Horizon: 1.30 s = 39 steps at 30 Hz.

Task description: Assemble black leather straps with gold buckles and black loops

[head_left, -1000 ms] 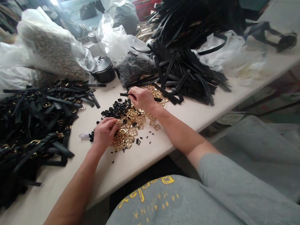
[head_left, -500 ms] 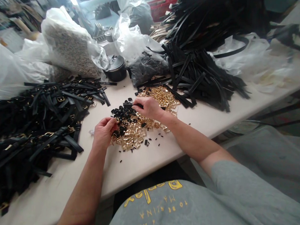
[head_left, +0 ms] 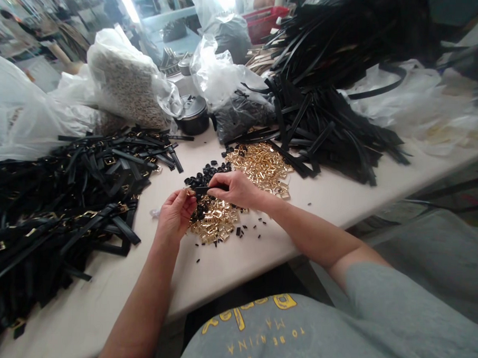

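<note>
Well, the right hand [head_left: 234, 189] pinches a narrow, matte black strap [head_left: 202, 190] between thumb and fingers, its end reaching across to the left hand [head_left: 176, 214], whose fingertips close on a small, shiny gold buckle [head_left: 190, 191]. Strap and buckle touch, just above the table. Directly beneath the hands spreads a loose heap of angular gold buckles [head_left: 213, 224], with a second gold heap [head_left: 259, 166] beyond it and rounded black pieces [head_left: 205, 175] beside both. Tiny black bits [head_left: 247, 231] dot the pale table [head_left: 235, 268]. A dense tangle of buckled black straps [head_left: 63, 203] lies to the left and a mound of black strips [head_left: 328, 135] to the right, with a narrow open lane between them. Behind, crumpled clear plastic bags [head_left: 126, 84] slump around a black lidded pot [head_left: 192, 115].
</note>
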### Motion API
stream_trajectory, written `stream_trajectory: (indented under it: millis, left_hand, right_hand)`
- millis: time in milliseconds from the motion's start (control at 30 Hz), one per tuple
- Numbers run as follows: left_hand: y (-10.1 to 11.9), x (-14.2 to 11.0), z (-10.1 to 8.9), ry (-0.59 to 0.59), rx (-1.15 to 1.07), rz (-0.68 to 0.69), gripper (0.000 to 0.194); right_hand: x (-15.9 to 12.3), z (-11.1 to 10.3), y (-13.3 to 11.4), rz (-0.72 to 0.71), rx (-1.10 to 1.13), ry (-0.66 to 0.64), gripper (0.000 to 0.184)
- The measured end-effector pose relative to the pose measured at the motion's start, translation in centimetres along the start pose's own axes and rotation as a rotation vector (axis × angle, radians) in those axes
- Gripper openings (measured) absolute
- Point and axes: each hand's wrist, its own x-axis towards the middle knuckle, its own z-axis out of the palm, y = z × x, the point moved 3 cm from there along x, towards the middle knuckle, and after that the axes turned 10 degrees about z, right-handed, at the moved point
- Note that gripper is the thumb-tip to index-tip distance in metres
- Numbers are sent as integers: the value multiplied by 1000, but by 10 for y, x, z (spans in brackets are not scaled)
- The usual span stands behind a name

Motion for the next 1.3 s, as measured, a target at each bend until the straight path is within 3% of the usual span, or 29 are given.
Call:
stream_trajectory:
  millis: [133, 300, 467, 667, 833, 1033, 1300]
  left_hand:
    - [-1, -2, 2, -4, 9, 0, 52]
    - [1, -4, 2, -71, 143, 98, 48]
    - [2, -5, 0, -149, 211, 185, 41]
    - [0, -7, 5, -146, 184, 166, 41]
    - [-1, -10, 11, -182, 171, 123, 41]
    - [-4, -11, 10, -178, 147, 101, 42]
    - [-6, -9, 8, -136, 168, 32, 48]
  right_hand:
    - [1, -3, 1, -47, -155, 86, 13]
    - [0, 1, 1, -89, -114, -34, 12]
    - [1, 4, 1, 47, 112, -178, 13]
    - [0, 6, 3, 244, 273, -268, 12]
    - [-1, 9, 2, 319, 293, -313, 10]
    - [-1, 10, 2, 340, 287, -261, 11]
    - [2, 10, 3, 266, 121, -159, 10]
